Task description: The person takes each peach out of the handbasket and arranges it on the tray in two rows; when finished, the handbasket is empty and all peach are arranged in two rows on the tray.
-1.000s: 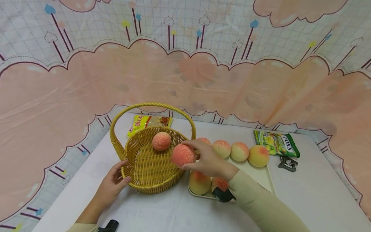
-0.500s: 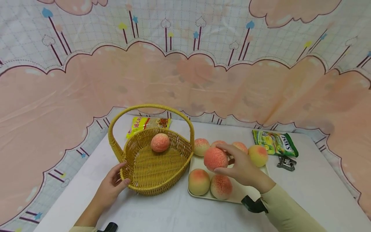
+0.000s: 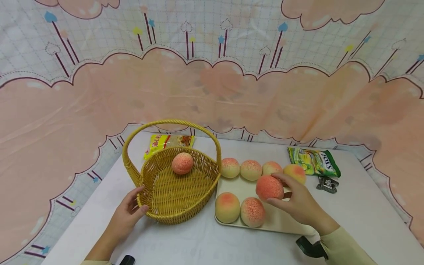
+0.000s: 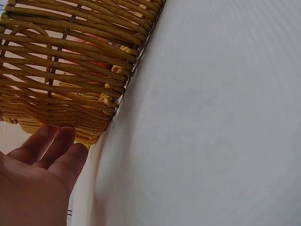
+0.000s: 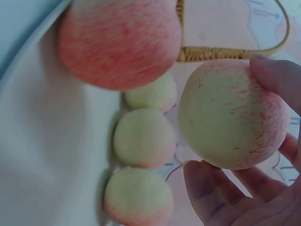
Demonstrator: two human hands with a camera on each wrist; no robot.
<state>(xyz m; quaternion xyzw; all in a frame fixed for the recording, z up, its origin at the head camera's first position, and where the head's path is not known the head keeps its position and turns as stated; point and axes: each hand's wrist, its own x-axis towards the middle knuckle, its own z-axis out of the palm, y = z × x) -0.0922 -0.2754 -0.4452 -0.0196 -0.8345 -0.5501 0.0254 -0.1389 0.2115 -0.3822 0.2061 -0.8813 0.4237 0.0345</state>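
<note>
My right hand [image 3: 299, 200] holds a peach [image 3: 269, 188] between thumb and fingertips, over the right part of a cream tray [image 3: 236, 186]. Pale skin with red speckles shows on this peach [image 5: 230, 113] in the right wrist view. My left hand [image 3: 126, 211] holds the left end of a yellow wicker basket [image 3: 179, 193], thumb and fingers at its rim. Its fingers [image 4: 61, 146] touch the woven wall in the left wrist view. One pink peach [image 3: 182, 163] lies inside the basket. Several peaches line the tray's back edge, and two, one yellowish [image 3: 227, 207] and one speckled [image 3: 253, 212], sit at its front left.
The basket's tall handle [image 3: 172, 121] arches over it. Behind stands a yellow snack packet [image 3: 159, 143]. A green FOX'S packet [image 3: 314, 162] and a small dark wrapper [image 3: 327, 184] lie right of the tray. A patterned cloth [image 3: 198, 92] hangs behind the white table.
My right hand has carried the peach from over the basket's right rim rightward to above the tray's right part. The left hand has stayed at the basket, and the other peaches have not moved.
</note>
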